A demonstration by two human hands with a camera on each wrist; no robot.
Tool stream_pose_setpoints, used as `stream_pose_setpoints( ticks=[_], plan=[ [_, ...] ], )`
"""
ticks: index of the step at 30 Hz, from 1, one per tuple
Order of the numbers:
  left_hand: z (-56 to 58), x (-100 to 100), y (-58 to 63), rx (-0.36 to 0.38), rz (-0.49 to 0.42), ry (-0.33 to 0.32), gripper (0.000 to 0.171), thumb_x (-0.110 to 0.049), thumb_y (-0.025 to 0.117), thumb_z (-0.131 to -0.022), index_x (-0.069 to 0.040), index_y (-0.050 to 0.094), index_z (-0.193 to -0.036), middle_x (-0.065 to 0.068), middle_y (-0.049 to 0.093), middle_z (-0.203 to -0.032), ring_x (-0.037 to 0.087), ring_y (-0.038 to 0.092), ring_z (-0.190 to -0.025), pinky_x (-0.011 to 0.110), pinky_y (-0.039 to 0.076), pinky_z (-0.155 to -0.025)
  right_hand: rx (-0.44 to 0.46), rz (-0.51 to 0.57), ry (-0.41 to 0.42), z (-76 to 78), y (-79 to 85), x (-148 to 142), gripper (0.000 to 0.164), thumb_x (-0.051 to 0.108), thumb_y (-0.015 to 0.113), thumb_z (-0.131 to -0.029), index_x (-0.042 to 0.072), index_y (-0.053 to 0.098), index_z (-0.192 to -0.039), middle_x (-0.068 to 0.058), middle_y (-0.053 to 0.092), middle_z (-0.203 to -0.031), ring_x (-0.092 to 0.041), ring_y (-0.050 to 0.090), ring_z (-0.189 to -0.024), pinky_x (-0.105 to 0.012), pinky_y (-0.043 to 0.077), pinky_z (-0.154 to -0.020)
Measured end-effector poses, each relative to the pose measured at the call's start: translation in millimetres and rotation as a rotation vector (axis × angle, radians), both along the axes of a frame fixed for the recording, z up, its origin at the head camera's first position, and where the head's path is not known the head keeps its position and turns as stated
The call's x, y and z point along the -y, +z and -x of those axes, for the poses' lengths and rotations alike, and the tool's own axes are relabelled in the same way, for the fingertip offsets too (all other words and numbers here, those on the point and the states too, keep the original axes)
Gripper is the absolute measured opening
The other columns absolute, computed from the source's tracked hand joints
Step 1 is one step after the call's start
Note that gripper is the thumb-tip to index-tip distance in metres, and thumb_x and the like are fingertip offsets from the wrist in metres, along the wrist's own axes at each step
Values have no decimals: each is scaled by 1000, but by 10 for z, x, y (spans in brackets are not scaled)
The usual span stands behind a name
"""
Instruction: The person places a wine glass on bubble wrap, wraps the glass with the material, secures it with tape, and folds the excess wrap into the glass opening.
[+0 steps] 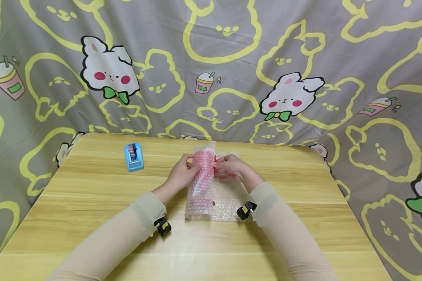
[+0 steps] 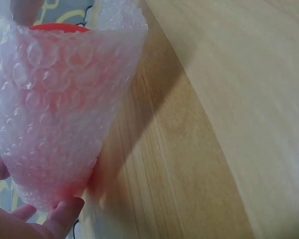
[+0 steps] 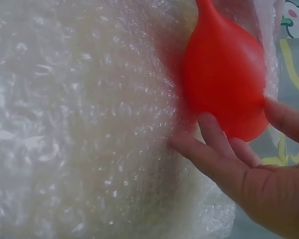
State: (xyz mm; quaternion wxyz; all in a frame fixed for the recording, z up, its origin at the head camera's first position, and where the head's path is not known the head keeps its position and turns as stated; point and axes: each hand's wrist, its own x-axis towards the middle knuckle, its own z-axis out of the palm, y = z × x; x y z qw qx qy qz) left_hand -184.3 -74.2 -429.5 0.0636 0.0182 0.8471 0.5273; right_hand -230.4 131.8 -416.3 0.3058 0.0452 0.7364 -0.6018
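Note:
A sheet of bubble wrap [image 1: 228,201] lies on the table, its left part folded over a red object [image 3: 224,74] with a smooth rounded head and narrow neck. Its exact kind I cannot tell; most of it is hidden under the wrap. My left hand [image 1: 181,171] grips the far left part of the folded wrap with the object inside, thumb on top. In the left wrist view, red shows through the bubbles. Opposite it, my right hand [image 1: 236,167] holds the far, rounded end of the red object between thumb and fingers; some fingertips touch the wrap.
A blue tape dispenser [image 1: 134,157] stands toward the back left of the wooden table [image 1: 91,195]. A grey patterned curtain [image 1: 168,97] hangs behind the table and along its sides.

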Motion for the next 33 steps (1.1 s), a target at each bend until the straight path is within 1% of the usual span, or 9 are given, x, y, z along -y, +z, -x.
stream_pose_setpoints(
  ticks=[4, 10, 12, 16, 19, 22, 25, 29, 33],
  plan=[
    [4, -3, -6, -10, -7, 5, 54, -31, 62, -98, -3, 45, -141, 20, 64, -110, 31, 65, -93, 42, 56, -79, 6, 16, 1, -10, -15, 3, 31, 12, 58, -102, -5, 47, -125, -27, 63, -122, -39, 63, -115, -56, 51, -96],
    [15, -1, -17, -19, -7, 16, 53, -29, 63, -97, -4, 47, -141, 20, 64, -111, 31, 64, -95, 42, 56, -79, 24, 49, -1, -17, -39, -2, 29, 9, 56, -102, -5, 47, -126, -26, 64, -122, -38, 63, -116, -54, 51, -95],
    [12, -2, -7, -21, -2, 22, 49, -28, 60, -99, -5, 48, -140, 19, 64, -111, 30, 64, -95, 40, 55, -78, 30, 59, -2, -19, -42, -7, 30, 8, 55, -102, -6, 46, -127, -25, 65, -118, -36, 64, -113, -53, 51, -95],
    [1, 2, 21, -14, -33, 24, 42, -21, 48, -103, -5, 48, -142, 18, 62, -106, 27, 61, -85, 35, 52, -69, 34, 65, -8, -18, -46, -14, 31, 8, 55, -102, -6, 46, -128, -20, 67, -109, -30, 66, -104, -53, 52, -95],
    [-5, 9, 33, -12, -56, 16, 40, -16, 44, -104, -4, 48, -142, 19, 61, -104, 26, 59, -82, 32, 50, -65, 38, 63, -6, -14, -45, -17, 31, 8, 55, -102, -6, 45, -128, -17, 67, -105, -27, 67, -99, -53, 52, -95],
    [-1, 14, 32, -24, -46, 9, 39, -15, 48, -104, -3, 48, -141, 20, 62, -106, 27, 61, -88, 32, 52, -68, 44, 59, -3, -9, -42, -18, 31, 8, 55, -102, -6, 45, -129, -17, 66, -106, -26, 67, -98, -53, 52, -95],
    [2, 18, 34, -34, -37, 5, 39, -15, 51, -103, -2, 48, -140, 22, 62, -108, 31, 63, -93, 36, 54, -71, 43, 54, 0, -1, -44, -17, 34, 8, 54, -103, -7, 45, -131, -17, 65, -108, -25, 67, -98, -52, 52, -94],
    [12, 21, 37, -23, -46, 3, 39, -15, 53, -102, -4, 47, -140, 23, 61, -109, 32, 63, -95, 38, 55, -74, 33, 47, 2, 5, -49, -18, 37, 7, 53, -103, -10, 43, -134, -17, 65, -108, -25, 66, -98, -52, 53, -93],
    [27, 19, 29, 1, -69, 9, 48, -16, 55, -103, -4, 38, -146, 23, 59, -113, 32, 62, -96, 38, 55, -77, 34, 39, -1, 9, -51, -31, 37, 7, 53, -103, -10, 43, -135, -17, 64, -108, -25, 66, -96, -51, 54, -92]
  ],
)
